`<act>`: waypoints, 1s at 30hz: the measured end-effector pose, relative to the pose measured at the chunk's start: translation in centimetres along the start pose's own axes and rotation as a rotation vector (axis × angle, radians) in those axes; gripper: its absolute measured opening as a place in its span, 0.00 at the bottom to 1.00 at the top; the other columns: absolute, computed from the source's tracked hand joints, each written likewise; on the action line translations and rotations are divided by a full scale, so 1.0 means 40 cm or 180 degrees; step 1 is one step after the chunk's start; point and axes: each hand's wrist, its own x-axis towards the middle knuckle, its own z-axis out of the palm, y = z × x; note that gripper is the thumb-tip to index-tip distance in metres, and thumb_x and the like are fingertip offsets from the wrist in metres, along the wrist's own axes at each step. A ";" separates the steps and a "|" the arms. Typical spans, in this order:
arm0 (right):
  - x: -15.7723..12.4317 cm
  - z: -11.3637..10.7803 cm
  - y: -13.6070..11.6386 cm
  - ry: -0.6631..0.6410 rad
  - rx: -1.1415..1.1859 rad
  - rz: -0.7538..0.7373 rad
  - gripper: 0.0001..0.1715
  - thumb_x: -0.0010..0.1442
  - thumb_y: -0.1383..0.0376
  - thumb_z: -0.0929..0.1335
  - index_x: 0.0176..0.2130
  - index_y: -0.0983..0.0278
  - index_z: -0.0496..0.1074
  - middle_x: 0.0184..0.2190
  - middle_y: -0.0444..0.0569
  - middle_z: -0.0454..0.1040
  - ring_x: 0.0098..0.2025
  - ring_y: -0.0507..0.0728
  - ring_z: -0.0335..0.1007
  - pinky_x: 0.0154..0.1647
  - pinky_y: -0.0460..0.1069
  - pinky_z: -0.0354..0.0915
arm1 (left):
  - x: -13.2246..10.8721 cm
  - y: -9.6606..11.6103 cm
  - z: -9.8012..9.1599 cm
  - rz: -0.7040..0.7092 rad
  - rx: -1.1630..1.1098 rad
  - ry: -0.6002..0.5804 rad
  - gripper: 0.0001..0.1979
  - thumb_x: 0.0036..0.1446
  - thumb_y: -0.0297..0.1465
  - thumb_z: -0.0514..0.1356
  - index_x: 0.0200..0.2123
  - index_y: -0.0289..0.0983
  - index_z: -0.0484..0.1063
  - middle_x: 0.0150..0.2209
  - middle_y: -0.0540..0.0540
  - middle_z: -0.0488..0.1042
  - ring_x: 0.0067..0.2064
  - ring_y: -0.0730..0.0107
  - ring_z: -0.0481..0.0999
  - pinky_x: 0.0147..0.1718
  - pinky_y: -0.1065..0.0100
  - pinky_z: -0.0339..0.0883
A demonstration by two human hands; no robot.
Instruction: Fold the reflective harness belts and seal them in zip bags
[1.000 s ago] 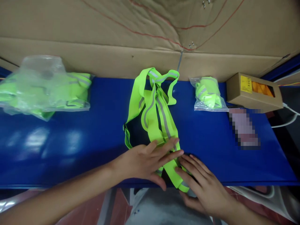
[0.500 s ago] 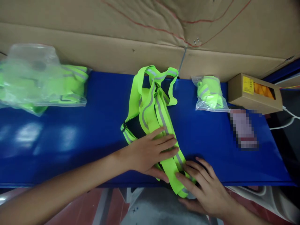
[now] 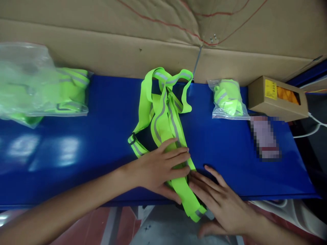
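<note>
A bundle of neon yellow-green reflective straps (image 3: 163, 115) with grey stripes lies lengthwise on the blue table, its near end hanging past the front edge. Loops spread out at its far end, and a black buckle shows at its left side. My left hand (image 3: 163, 166) rests across the middle of the straps, fingers stretched and slightly apart. Beside the lower right side, my right hand (image 3: 219, 200) touches the straps with its fingertips, its fingers extended and its thumb held away. The undersides of both palms are hidden.
Clear plastic bags of similar straps (image 3: 68, 92) lie at the left. At the back right are a smaller bagged strap set (image 3: 228, 98), a cardboard box (image 3: 278, 98) with orange contents and a blurred-out flat object (image 3: 265, 137). Brown cardboard (image 3: 114, 47) lines the back of the blue table (image 3: 102, 136).
My right hand has shifted left along the straps, and its fingers have straightened. The near strap end hangs slightly lower. My left hand stays on the straps. The view has shifted a little.
</note>
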 end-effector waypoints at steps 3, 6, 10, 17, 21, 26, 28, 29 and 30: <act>-0.001 0.010 -0.005 0.0200 0.0083 -0.0017 0.51 0.65 0.39 0.67 0.68 0.74 0.61 0.65 0.65 0.69 0.75 0.67 0.49 0.75 0.66 0.49 | 0.004 -0.003 0.000 0.0068 0.0028 0.0009 0.36 0.63 0.60 0.54 0.57 0.35 0.72 0.62 0.35 0.72 0.70 0.51 0.62 0.74 0.44 0.32; -0.007 0.022 -0.012 0.0440 0.0016 0.0061 0.41 0.64 0.46 0.71 0.63 0.71 0.67 0.63 0.68 0.70 0.74 0.70 0.50 0.69 0.63 0.64 | 0.012 -0.005 -0.003 0.0049 -0.0059 -0.0254 0.42 0.64 0.59 0.53 0.68 0.33 0.62 0.68 0.35 0.66 0.73 0.53 0.58 0.74 0.46 0.33; -0.013 0.032 -0.021 0.0687 -0.0341 -0.0155 0.27 0.65 0.64 0.73 0.62 0.54 0.71 0.66 0.48 0.68 0.72 0.66 0.56 0.73 0.66 0.56 | 0.016 -0.005 0.003 -0.0054 -0.0121 -0.0219 0.43 0.64 0.60 0.52 0.66 0.30 0.65 0.64 0.33 0.70 0.69 0.49 0.66 0.74 0.45 0.35; -0.019 0.005 -0.025 0.0680 -0.0833 -0.0428 0.19 0.73 0.64 0.64 0.60 0.58 0.76 0.57 0.42 0.78 0.68 0.58 0.62 0.78 0.60 0.39 | 0.014 -0.020 -0.001 -0.0121 -0.0054 -0.0182 0.39 0.66 0.58 0.50 0.66 0.35 0.65 0.65 0.34 0.69 0.70 0.50 0.64 0.73 0.43 0.40; -0.003 -0.011 -0.019 0.0553 -0.0722 -0.0504 0.18 0.72 0.65 0.65 0.58 0.63 0.76 0.55 0.48 0.80 0.67 0.61 0.65 0.77 0.60 0.48 | 0.016 -0.022 -0.008 -0.0206 0.0177 -0.0220 0.24 0.72 0.44 0.51 0.66 0.42 0.65 0.68 0.38 0.65 0.72 0.55 0.60 0.73 0.42 0.42; 0.025 -0.010 -0.017 0.0526 -0.0403 -0.0773 0.16 0.69 0.66 0.69 0.54 0.67 0.77 0.51 0.54 0.81 0.61 0.65 0.74 0.63 0.59 0.72 | 0.026 -0.028 -0.006 -0.0426 0.0388 0.0050 0.14 0.71 0.34 0.51 0.49 0.37 0.74 0.57 0.38 0.74 0.63 0.56 0.71 0.71 0.44 0.48; 0.030 -0.004 -0.023 0.0667 -0.0284 -0.0747 0.15 0.65 0.67 0.72 0.52 0.65 0.77 0.49 0.54 0.82 0.60 0.66 0.75 0.60 0.59 0.75 | 0.037 -0.038 -0.006 -0.0427 0.0407 0.0110 0.13 0.71 0.33 0.51 0.44 0.36 0.74 0.52 0.39 0.75 0.59 0.57 0.74 0.70 0.46 0.50; 0.031 -0.003 -0.028 0.0726 -0.0238 -0.0719 0.15 0.64 0.67 0.73 0.51 0.63 0.77 0.49 0.54 0.82 0.59 0.66 0.75 0.59 0.59 0.75 | 0.045 -0.045 -0.006 -0.0407 0.0424 0.0130 0.14 0.72 0.33 0.50 0.43 0.36 0.74 0.50 0.40 0.75 0.56 0.58 0.75 0.70 0.47 0.52; 0.034 -0.004 -0.032 0.0769 -0.0190 -0.0677 0.15 0.63 0.68 0.74 0.50 0.63 0.77 0.48 0.53 0.82 0.58 0.66 0.76 0.58 0.59 0.76 | 0.053 -0.052 -0.006 -0.0376 0.0446 0.0163 0.14 0.72 0.34 0.50 0.41 0.35 0.74 0.48 0.41 0.75 0.53 0.59 0.76 0.69 0.48 0.53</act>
